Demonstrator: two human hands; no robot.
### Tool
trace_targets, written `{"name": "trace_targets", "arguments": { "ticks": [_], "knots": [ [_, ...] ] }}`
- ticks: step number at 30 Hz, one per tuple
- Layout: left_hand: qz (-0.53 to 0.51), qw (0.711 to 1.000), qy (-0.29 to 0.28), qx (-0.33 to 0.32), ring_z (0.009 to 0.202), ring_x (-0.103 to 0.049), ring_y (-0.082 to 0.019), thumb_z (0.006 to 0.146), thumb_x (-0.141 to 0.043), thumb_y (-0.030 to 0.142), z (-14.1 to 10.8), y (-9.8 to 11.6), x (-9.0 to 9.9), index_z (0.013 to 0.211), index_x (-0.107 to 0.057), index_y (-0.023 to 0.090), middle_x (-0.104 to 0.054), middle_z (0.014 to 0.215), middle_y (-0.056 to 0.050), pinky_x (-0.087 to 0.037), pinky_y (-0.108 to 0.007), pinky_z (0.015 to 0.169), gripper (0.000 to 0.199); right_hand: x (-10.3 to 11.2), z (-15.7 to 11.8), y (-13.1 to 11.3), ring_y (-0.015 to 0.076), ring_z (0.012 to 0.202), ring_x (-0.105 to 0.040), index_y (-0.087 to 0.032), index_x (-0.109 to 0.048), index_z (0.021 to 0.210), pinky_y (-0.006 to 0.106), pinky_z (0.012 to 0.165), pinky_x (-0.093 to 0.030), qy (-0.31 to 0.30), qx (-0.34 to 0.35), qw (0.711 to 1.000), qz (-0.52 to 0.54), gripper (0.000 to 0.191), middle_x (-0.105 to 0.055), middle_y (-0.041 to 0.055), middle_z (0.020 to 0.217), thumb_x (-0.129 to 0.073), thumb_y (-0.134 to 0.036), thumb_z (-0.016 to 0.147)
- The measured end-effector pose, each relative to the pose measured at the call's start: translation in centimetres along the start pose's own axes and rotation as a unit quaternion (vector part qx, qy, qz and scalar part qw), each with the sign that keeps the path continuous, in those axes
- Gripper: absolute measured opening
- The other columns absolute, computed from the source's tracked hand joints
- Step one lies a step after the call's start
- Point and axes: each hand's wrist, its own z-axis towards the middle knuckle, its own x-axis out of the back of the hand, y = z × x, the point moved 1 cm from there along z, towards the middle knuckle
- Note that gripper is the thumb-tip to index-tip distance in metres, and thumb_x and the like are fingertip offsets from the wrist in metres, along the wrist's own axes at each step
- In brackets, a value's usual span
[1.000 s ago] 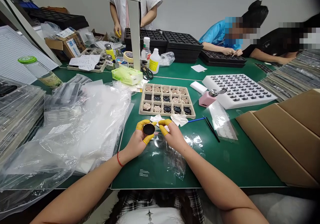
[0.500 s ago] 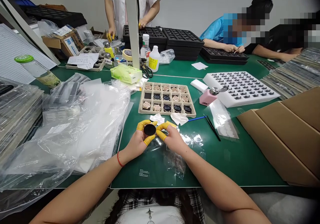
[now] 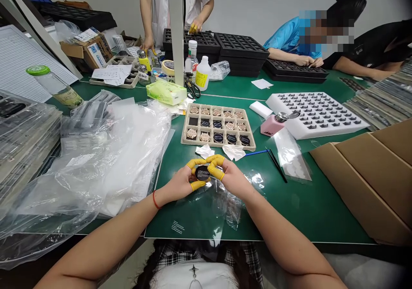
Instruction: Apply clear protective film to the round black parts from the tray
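Note:
My left hand point(image 3: 184, 181) grips a round watch head point(image 3: 202, 172) by its left side, with yellow finger cots on the fingertips. A black disc with small white print covers the face turned up to me. At the upper right edge, my right hand point(image 3: 230, 175) pinches the same watch head, also in yellow finger cots; its fingertips hide part of the rim. Just beyond the hands lies a beige compartment tray point(image 3: 219, 146). Rose-gold watch heads fill most of its cells, several with black printed discs on top. One cell at the left of its middle row holds no watch head.
Crumpled white tissues point(image 3: 234, 152) and a blue stick point(image 3: 256, 153) lie before the tray. To the right stand a pink bottle point(image 3: 273, 125), a white foam block point(image 3: 322, 128) and cardboard dividers point(image 3: 360, 181). Plastic bags point(image 3: 128, 151) cover the left. Co-workers sit and stand opposite.
The watch head has turned, so white print now shows on its black disc. My right fingers have moved from its right side onto the upper right edge. The camera view has shifted slightly.

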Motion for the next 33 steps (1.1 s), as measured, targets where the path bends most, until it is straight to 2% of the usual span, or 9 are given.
{"name": "trace_targets", "arguments": {
  "ticks": [9,13,23,33],
  "knots": [
    [-0.011,1.0,-0.006,0.003,0.095,-0.065,-0.02,0.078,-0.066,0.026,0.03,-0.27,-0.1,0.122,-0.04,0.022,-0.063,0.11,-0.008,-0.05,-0.038,0.086,0.05,-0.47,0.11,-0.05,0.0185,0.087,-0.055,-0.02,-0.054,0.07,0.036,0.084,-0.042,0.011,-0.03,0.999,-0.017,0.016,-0.061,0.0023,0.086,-0.056,-0.034,0.078],
    [-0.006,1.0,-0.007,0.009,0.092,-0.065,-0.02,0.079,-0.065,0.027,-0.06,-0.22,-0.13,0.121,-0.039,0.022,-0.065,0.105,-0.007,-0.05,-0.038,0.084,0.05,-0.68,0.04,-0.29,0.0191,0.087,-0.055,-0.02,-0.053,0.069,0.036,0.084,-0.042,0.015,-0.041,0.999,-0.022,0.018,-0.061,0.0029,0.087,-0.055,-0.036,0.078],
    [-0.01,1.0,-0.011,0.003,0.094,-0.064,-0.019,0.079,-0.066,0.026,0.02,-0.12,-0.09,0.118,-0.041,0.022,-0.062,0.108,-0.008,-0.049,-0.038,0.086,0.047,-0.67,-0.15,-0.09,0.0179,0.087,-0.054,-0.02,-0.055,0.073,0.033,0.083,-0.04,0.023,-0.033,0.998,-0.041,0.01,-0.06,0.0019,0.088,-0.054,-0.028,0.078],
    [-0.003,1.0,-0.012,0.002,0.094,-0.064,-0.02,0.078,-0.066,0.027,-0.01,-0.05,-0.09,0.117,-0.041,0.021,-0.063,0.106,-0.007,-0.049,-0.037,0.086,0.047,-0.92,-0.2,-0.3,0.0174,0.085,-0.054,-0.02,-0.057,0.075,0.032,0.078,-0.041,0.039,-0.007,0.997,-0.072,0.006,-0.061,0.0018,0.086,-0.052,-0.023,0.078]
  ]
}}
